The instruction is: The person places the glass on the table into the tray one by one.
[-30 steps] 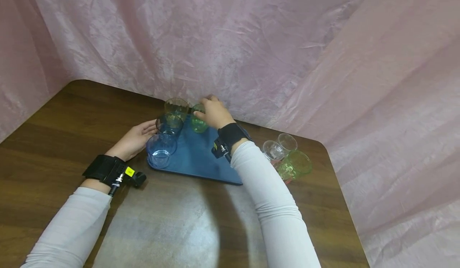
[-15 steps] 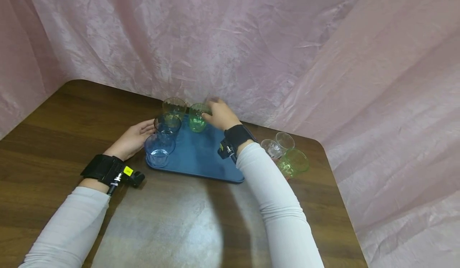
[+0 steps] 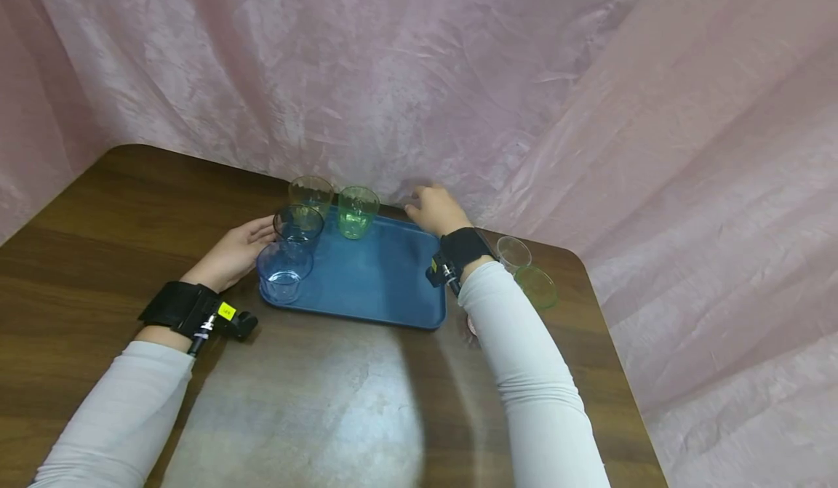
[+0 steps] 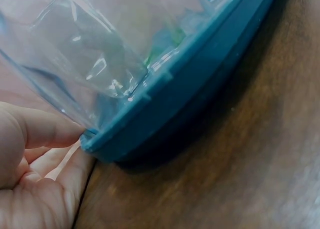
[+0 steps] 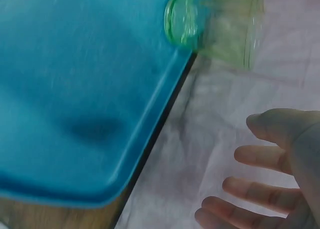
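A blue tray (image 3: 373, 277) lies on the wooden table. Along its left side stand a light-blue glass (image 3: 284, 273), a dark-tinted glass (image 3: 298, 226) and an amber glass (image 3: 310, 196). A green glass (image 3: 356, 215) stands upright by the tray's back edge. My left hand (image 3: 232, 259) is at the tray's left edge; the left wrist view shows thumb and fingers either side of the rim (image 4: 125, 126), pinching it. My right hand (image 3: 440, 212) hovers past the back edge with fingers spread and nothing in it, apart from the green glass.
Right of the tray, partly behind my right forearm, are a clear glass (image 3: 513, 252) and another green glass (image 3: 537, 288). A small reddish item (image 3: 471, 326) peeks out beside the sleeve. A pink curtain (image 3: 393, 73) hangs just behind the table.
My right hand has let go of the green glass, leaving it on the tray, and has moved off to the right. The left hand stays at the tray's edge.
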Available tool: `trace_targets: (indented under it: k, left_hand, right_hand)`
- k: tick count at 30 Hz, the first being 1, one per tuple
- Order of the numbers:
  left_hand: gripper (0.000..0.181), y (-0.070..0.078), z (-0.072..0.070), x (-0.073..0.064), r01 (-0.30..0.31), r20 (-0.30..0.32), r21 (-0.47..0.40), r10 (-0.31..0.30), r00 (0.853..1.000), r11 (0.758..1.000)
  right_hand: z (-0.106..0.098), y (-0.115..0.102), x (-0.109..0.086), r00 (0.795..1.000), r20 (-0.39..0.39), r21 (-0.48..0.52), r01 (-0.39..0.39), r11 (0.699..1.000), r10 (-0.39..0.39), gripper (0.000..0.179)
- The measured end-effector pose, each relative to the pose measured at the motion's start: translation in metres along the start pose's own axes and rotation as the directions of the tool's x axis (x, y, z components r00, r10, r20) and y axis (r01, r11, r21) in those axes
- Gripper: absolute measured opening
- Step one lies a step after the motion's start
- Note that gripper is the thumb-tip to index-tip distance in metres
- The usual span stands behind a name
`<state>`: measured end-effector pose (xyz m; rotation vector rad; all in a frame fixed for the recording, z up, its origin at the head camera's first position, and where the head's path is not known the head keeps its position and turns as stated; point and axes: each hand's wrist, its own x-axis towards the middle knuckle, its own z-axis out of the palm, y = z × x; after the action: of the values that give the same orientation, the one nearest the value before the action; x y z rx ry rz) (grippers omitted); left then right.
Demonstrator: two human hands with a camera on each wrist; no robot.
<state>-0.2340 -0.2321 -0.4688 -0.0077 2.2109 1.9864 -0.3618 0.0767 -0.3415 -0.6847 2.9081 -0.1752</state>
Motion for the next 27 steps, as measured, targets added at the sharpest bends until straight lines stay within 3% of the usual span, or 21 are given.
trace_targets:
  k: [17,22,27]
  left_hand:
    - [0.059,-0.001,-0.004,-0.005,0.011,0.01,0.005,-0.011,1.0,1.0]
    - [0.059,-0.001,-0.004,-0.005,0.009,0.004,0.012,-0.009,1.0,1.0]
    - [0.058,-0.001,-0.004,-0.004,0.006,0.003,0.015,-0.006,1.0,1.0]
  right_hand:
    - [-0.018,0.069,-0.029,0.989,-0.027,0.015,-0.148,0.989,0.148,0.042]
    - [-0.018,0.089,-0.036,0.978,0.017,0.06,-0.211,0.976,0.21,0.04]
    - [-0.017,0.112,-0.038,0.974,0.044,0.061,-0.223,0.973,0.22,0.039]
